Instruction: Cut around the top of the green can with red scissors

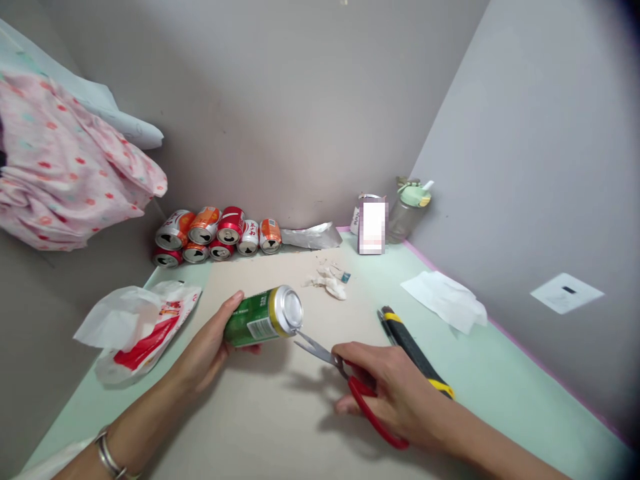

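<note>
A green drink can [250,321] with a gold band lies sideways in my left hand [216,340], its silver bottom turned to the right. My left fingers are wrapped round its far end. In my right hand [383,387] I grip scissors [367,407] by their red handles. The blades are parted, and one tip meets the rim of the can's bottom, or is very close to it; I cannot tell whether it has gone in. Beneath both hands is a beige board [260,413] on the pale green table.
Several opened cans [231,227] are stacked along the back wall, beside a cut metal sheet [313,237]. White scraps [330,283] lie behind the can. A black-yellow utility knife [413,347], tissue [445,300] and bottle [409,213] are at right; a plastic bag [145,340] at left.
</note>
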The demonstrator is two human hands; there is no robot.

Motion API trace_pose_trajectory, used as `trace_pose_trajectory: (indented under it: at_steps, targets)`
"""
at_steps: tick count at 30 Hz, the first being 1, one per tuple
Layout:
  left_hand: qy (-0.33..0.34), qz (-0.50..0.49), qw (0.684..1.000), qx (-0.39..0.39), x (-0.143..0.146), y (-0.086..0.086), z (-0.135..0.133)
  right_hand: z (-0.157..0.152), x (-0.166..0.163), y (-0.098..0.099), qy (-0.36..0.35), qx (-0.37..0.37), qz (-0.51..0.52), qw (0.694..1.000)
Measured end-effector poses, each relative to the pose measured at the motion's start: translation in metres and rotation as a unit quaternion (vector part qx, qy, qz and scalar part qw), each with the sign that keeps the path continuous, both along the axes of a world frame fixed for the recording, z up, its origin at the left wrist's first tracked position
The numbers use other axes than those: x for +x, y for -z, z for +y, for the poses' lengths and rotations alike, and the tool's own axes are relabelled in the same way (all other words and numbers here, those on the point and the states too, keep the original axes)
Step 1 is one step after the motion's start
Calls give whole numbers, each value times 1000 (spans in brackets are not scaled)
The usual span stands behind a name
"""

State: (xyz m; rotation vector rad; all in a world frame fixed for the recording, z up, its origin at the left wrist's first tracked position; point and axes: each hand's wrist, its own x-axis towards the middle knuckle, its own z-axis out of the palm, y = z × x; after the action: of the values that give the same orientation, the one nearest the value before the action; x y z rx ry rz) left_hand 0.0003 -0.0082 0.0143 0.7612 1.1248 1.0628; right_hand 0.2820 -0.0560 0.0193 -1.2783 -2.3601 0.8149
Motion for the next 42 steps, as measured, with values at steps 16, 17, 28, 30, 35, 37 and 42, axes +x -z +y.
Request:
trace_pose_trajectory:
  at_steps: [16,17,28,30,35,37,42]
  targets:
    - [4,-1,1000,1,1,-1,-1,-2,0,4,4,-34,4,999]
    - [3,-4,1000,1,1,-1,-1,-2,0,3,5,-44,7,999]
    - [23,-20,1000,-1,-1,3,1,-2,-1,-1,6,-98,36,995]
    - [29,-21,999,-2,0,4,1,-3,-1,-1,3,-98,37,995]
    - [38,-21,999,-17,4,6,0,-6,-1,-5,-8,-108,34,994]
    - [39,-6,999,-16,5,7,0,-5,-1,-5,-13,-109,31,993]
    - [1,54,997,50,5,9,-2,1,1,0,14,-98,17,995]
